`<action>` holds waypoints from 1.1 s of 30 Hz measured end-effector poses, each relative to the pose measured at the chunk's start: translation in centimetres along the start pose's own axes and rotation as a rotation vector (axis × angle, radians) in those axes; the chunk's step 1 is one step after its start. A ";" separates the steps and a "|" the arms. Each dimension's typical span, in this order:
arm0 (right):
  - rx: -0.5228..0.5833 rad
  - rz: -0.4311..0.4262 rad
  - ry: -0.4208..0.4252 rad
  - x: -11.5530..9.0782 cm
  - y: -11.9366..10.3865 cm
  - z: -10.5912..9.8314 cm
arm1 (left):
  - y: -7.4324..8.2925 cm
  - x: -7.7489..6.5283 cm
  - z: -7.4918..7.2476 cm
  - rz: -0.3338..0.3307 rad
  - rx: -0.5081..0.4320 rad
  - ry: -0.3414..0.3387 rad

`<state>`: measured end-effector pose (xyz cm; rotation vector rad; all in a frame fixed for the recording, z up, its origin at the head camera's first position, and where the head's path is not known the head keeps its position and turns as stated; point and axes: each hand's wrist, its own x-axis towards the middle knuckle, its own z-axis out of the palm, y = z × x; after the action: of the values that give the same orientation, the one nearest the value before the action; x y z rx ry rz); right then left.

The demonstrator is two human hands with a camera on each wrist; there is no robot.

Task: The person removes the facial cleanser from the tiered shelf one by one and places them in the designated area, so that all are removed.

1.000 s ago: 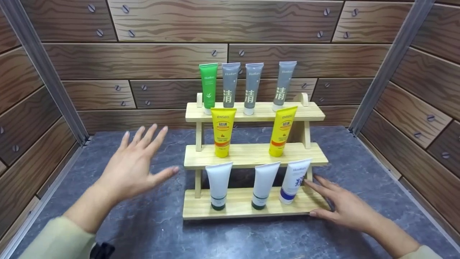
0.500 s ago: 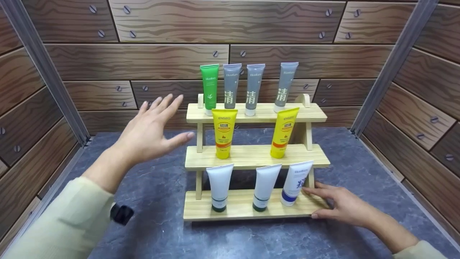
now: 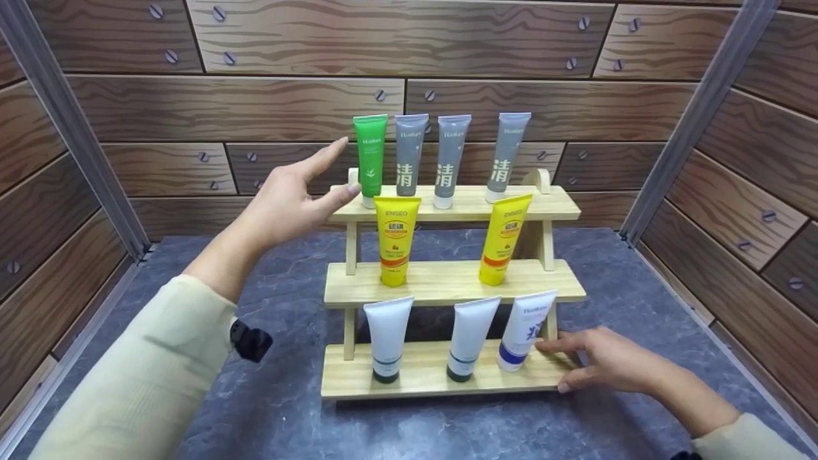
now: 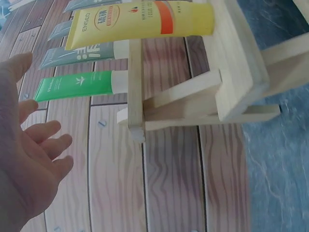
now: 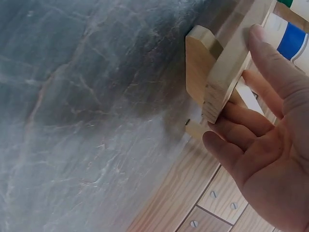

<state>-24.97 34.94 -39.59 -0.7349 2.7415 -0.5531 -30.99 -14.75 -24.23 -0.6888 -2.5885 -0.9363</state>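
Observation:
My left hand is beside the top step of a three-tier wooden display stand, thumb and fingers spread apart around the left side of a green squeeze tube. In the left wrist view, a gap shows between the fingers and that green tube, which stands on its white cap. At the stand's lower right, my right hand grips the end of the bottom step; the right wrist view has the thumb on the board and other fingers curled at its end. A white tube with a blue band stands close to those fingers.
Grey tubes share the top step with the green one. Two yellow tubes stand on the middle step, and white tubes with dark caps on the bottom. Wood-patterned panels enclose the dark marbled tabletop.
My left hand has moved up and to the right, from over the tabletop to the green tube. The right hand stays at the stand's lower right end.

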 end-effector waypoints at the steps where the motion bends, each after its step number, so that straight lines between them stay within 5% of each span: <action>1: -0.007 0.015 -0.005 0.1 -0.1 -0.1 | 0.0 0.3 0.1 -0.001 -0.032 0.008; 10: -0.054 0.086 -0.029 0.3 -0.7 -0.1 | -0.6 2.5 1.3 0.005 -0.332 0.073; 17: -0.073 0.038 -0.019 0.6 -0.6 -0.3 | -0.4 4.5 1.6 -0.051 -0.513 0.090; 23: -0.104 0.034 -0.014 0.8 -0.8 -0.7 | 0.1 5.8 2.1 -0.066 -0.598 0.098; 33: -0.093 0.060 -0.032 0.7 -1.0 -0.5 | -0.2 6.0 2.9 -0.084 -0.642 0.130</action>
<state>-25.30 33.95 -38.82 -0.6742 2.7650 -0.4010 -36.47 -11.01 -23.93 -0.6367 -2.2031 -1.8030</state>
